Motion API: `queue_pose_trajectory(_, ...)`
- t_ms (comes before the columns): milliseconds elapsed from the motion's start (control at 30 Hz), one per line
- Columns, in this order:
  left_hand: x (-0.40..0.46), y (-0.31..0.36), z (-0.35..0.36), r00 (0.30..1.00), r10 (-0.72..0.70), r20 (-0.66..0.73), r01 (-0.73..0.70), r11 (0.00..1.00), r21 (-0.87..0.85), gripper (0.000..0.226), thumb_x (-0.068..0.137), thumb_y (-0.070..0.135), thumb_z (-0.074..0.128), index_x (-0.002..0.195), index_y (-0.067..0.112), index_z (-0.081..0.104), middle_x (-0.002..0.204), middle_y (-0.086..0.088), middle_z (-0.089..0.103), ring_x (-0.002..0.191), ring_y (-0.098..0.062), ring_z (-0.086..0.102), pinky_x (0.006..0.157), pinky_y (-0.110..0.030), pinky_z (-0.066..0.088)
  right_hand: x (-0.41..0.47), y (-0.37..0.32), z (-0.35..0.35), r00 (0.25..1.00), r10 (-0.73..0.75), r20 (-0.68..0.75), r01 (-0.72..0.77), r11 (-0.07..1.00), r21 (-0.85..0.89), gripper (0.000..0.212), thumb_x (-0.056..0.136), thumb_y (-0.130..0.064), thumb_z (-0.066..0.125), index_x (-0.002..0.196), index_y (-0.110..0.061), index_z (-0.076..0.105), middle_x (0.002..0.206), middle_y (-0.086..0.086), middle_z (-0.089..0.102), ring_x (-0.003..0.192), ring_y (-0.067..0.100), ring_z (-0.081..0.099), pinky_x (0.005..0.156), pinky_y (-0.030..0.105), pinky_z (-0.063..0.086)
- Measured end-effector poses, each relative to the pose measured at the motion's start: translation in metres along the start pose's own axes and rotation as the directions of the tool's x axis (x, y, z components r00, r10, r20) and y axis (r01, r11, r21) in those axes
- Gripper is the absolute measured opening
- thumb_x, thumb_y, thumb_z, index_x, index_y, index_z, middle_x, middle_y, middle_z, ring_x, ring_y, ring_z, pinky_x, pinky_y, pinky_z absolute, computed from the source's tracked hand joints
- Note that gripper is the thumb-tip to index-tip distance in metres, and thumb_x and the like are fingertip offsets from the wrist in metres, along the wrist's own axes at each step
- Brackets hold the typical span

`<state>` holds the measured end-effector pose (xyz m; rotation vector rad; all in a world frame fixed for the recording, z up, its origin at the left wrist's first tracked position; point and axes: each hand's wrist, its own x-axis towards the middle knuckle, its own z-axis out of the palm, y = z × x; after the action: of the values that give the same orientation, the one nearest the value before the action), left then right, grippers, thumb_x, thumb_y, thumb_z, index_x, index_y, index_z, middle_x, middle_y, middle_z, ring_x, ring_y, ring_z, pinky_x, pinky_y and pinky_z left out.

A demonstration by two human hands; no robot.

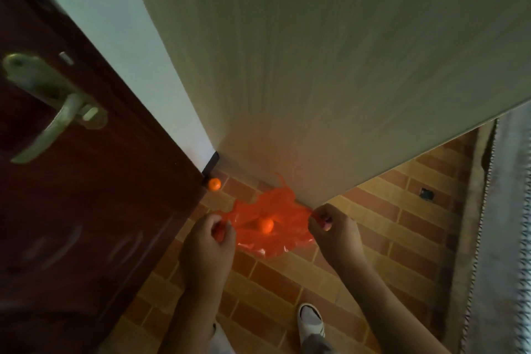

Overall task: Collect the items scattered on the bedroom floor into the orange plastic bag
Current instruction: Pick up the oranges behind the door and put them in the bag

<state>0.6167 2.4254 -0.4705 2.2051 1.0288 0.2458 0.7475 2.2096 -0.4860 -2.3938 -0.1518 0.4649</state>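
Orange bag [273,224], mouth up, stretched left-right

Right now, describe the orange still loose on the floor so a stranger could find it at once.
Start at the dark red door on the left and follow its edge down to the brick-patterned floor. The loose orange sits there in the corner. Unlike the other orange, it lies outside the orange plastic bag.

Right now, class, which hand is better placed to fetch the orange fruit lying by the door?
The left hand: the loose orange fruit lies just beyond it by the dark door, while the right hand, across the orange plastic bag, can keep holding it.
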Motion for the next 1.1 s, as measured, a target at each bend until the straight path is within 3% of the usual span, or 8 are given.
queue_pose_trajectory(167, 0.04, -0.026, 0.013, 0.991, 0.124, 0.048, -0.123, 0.992, -0.018, 0.006, 0.09, 0.022, 0.074, 0.093, 0.019, 0.07, 0.083, 0.011, 0.061, 0.076, -0.017, 0.063, 0.066, -0.032, 0.046, 0.009, 0.001, 0.034, 0.991, 0.086, -0.102, -0.082, 0.996, 0.038, 0.006, 0.088, -0.025, 0.071, 0.083, -0.025, 0.069, 0.075, -0.01, 0.067, 0.07, 0.01, 0.062, 0.063, 0.037, 0.052)
queue_pose_trajectory(367, 0.073, -0.057, 0.035, 0.976, 0.175, 0.131, -0.178, 0.984, 0.011, 0.011, 0.088, 0.019, 0.074, 0.098, 0.014, 0.073, 0.093, -0.003, 0.073, 0.083, -0.021, 0.068, 0.069, -0.029, 0.045, 0.016, 0.02, 0.07, 0.97, 0.166, -0.175, -0.146, 0.982, 0.124, 0.009, 0.086, -0.023, 0.074, 0.082, -0.029, 0.068, 0.073, -0.011, 0.066, 0.07, 0.003, 0.061, 0.061, 0.029, 0.047)
queue_pose_trajectory(500, 0.085, -0.064, 0.058, 0.976, 0.177, 0.127, -0.182, 0.983, 0.035, 0.012, 0.089, 0.02, 0.074, 0.1, 0.014, 0.073, 0.093, -0.003, 0.072, 0.083, -0.023, 0.068, 0.069, -0.034, 0.052, 0.025, 0.04, 0.088, 0.972, 0.183, -0.147, -0.161, 0.975, 0.151, 0.01, 0.086, -0.023, 0.074, 0.083, -0.03, 0.068, 0.074, -0.011, 0.066, 0.072, 0.004, 0.062, 0.064, 0.035, 0.052)
queue_pose_trajectory(767, 0.101, -0.099, 0.12, 0.987, 0.149, 0.053, -0.152, 0.986, 0.063, 0.007, 0.091, 0.028, 0.071, 0.094, 0.022, 0.07, 0.088, 0.005, 0.069, 0.077, -0.019, 0.066, 0.063, -0.032, 0.049, 0.07, 0.087, 0.144, 0.992, 0.104, -0.068, -0.097, 0.99, 0.101, 0.016, 0.087, -0.018, 0.076, 0.084, -0.031, 0.066, 0.076, -0.014, 0.065, 0.079, 0.001, 0.062, 0.062, 0.023, 0.048)
queue_pose_trajectory(900, 0.101, -0.129, 0.154, 0.979, 0.19, 0.071, -0.193, 0.981, 0.037, 0.025, 0.09, 0.047, 0.059, 0.108, 0.03, 0.065, 0.093, 0.008, 0.069, 0.081, -0.018, 0.066, 0.065, -0.039, 0.055, 0.082, 0.107, 0.169, 0.996, -0.012, -0.091, 0.019, 0.997, 0.078, 0.01, 0.089, -0.03, 0.069, 0.084, -0.034, 0.062, 0.082, -0.018, 0.061, 0.079, 0.005, 0.061, 0.068, 0.036, 0.052)
queue_pose_trajectory(1000, 0.1, -0.146, 0.174, 0.975, 0.215, 0.059, -0.217, 0.976, 0.03, 0.039, 0.094, 0.034, 0.069, 0.131, 0.028, 0.06, 0.102, 0.002, 0.069, 0.085, -0.018, 0.065, 0.067, -0.037, 0.055, 0.088, 0.123, 0.191, 0.979, -0.167, -0.114, 0.169, 0.986, 0.005, 0.012, 0.094, -0.036, 0.067, 0.087, -0.029, 0.06, 0.093, -0.017, 0.055, 0.085, 0.011, 0.057, 0.074, 0.044, 0.049)
queue_pose_trajectory(1100, 0.104, -0.17, 0.193, 0.943, 0.322, 0.083, -0.325, 0.946, 0.021, 0.034, 0.094, 0.028, 0.066, 0.127, 0.021, 0.068, 0.109, 0.001, 0.069, 0.095, -0.018, 0.068, 0.074, -0.037, 0.058, 0.098, 0.133, 0.216, 0.947, -0.3, -0.113, 0.294, 0.953, -0.071, 0.012, 0.095, -0.035, 0.067, 0.094, -0.023, 0.064, 0.109, -0.008, 0.054, 0.1, 0.019, 0.057, 0.082, 0.046, 0.046)
